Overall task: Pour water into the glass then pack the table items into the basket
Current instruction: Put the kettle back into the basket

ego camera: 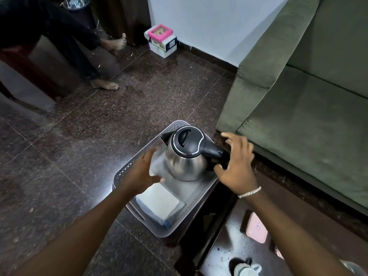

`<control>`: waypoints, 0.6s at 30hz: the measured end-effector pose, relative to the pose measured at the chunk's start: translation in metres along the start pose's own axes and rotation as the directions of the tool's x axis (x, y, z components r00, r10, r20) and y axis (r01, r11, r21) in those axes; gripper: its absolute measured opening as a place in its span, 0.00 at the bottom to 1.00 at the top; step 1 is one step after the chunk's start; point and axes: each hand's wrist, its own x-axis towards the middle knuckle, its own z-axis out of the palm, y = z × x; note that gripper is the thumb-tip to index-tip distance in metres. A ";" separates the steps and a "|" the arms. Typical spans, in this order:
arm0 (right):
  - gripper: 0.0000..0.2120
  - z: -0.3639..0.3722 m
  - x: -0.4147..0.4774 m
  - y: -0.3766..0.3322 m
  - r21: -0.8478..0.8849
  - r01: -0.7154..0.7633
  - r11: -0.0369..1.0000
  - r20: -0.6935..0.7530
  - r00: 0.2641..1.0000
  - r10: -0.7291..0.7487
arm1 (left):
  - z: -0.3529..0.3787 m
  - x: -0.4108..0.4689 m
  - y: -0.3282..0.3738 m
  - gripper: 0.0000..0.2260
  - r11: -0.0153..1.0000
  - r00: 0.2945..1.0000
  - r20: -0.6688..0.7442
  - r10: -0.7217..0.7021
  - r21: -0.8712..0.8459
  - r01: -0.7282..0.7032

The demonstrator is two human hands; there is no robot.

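Observation:
A steel kettle [186,164] with a black lid and handle stands upright in the far end of the grey perforated basket [127,168], which sits on the floor beside the dark table [225,246]. A white box [159,202] lies in the basket's near end. My right hand [237,166] hovers at the kettle's handle with fingers spread, not clasped on it. My left hand [142,170] is over the basket's left rim, just left of the kettle, fingers apart. A white cup [247,270] and a pink flat item [255,228] rest on the table.
A green sofa [298,86] runs along the right. Another person's bare feet [105,84] rest on the floor at the far left. Stacked small boxes [162,39] stand by the wall. A glass-like rim [352,267] shows at the bottom right corner.

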 end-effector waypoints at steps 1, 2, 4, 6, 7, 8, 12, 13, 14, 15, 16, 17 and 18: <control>0.37 -0.002 -0.011 -0.005 -0.070 0.036 0.997 -0.114 0.993 -0.044 | -0.001 -0.003 -0.009 0.45 0.988 0.999 0.008 -0.034 0.151 0.032; 0.35 0.000 -0.024 -0.011 -0.093 0.097 0.991 -0.200 0.973 -0.114 | -0.002 -0.007 -0.018 0.43 0.955 0.996 0.031 -0.081 0.287 0.068; 0.28 0.016 -0.056 -0.029 -0.015 0.243 0.970 -0.209 0.948 -0.241 | 0.002 -0.016 -0.031 0.39 0.859 0.985 0.068 -0.161 0.501 0.106; 0.21 0.045 -0.087 -0.048 0.069 0.259 0.963 -0.006 0.966 -0.259 | 0.010 -0.024 -0.039 0.35 0.790 0.974 0.067 -0.216 0.598 0.135; 0.19 0.061 -0.099 -0.056 0.078 0.208 0.975 0.141 0.966 -0.218 | 0.015 -0.027 -0.042 0.34 0.772 0.969 0.052 -0.242 0.615 0.160; 0.18 0.077 -0.110 -0.062 0.067 0.148 0.987 0.282 0.946 -0.161 | 0.019 -0.027 -0.043 0.32 0.755 0.965 0.033 -0.261 0.630 0.182; 0.20 0.123 -0.125 -0.072 -0.075 0.094 0.993 0.554 0.831 -0.037 | 0.016 -0.020 -0.041 0.18 0.735 0.951 -0.005 -0.309 0.634 0.242; 0.21 0.129 -0.127 -0.074 -0.118 0.113 0.987 0.568 0.823 -0.026 | 0.014 -0.019 -0.040 0.15 0.741 0.945 0.010 -0.326 0.623 0.249; 0.22 0.134 -0.127 -0.075 -0.159 0.127 0.979 0.571 0.821 -0.013 | 0.011 -0.019 -0.038 0.14 0.752 0.938 0.030 -0.344 0.607 0.257; 0.25 0.138 -0.128 -0.076 -0.189 0.133 0.973 0.570 0.822 -0.002 | 0.008 -0.018 -0.035 0.14 0.769 0.929 0.055 -0.367 0.579 0.270; 0.27 0.140 -0.128 -0.077 -0.205 0.131 0.970 0.567 0.823 0.009 | 0.005 -0.018 -0.031 0.14 0.801 0.917 0.079 -0.390 0.521 0.296; 0.30 0.140 -0.128 -0.077 -0.216 0.125 0.968 0.560 0.828 0.018 | 0.002 -0.018 -0.027 0.15 0.840 0.909 0.098 -0.405 0.432 0.328; 0.32 0.140 -0.127 -0.077 -0.221 0.116 0.968 0.549 0.835 0.026 | -0.001 -0.019 -0.024 0.15 0.875 0.902 0.106 -0.418 0.314 0.368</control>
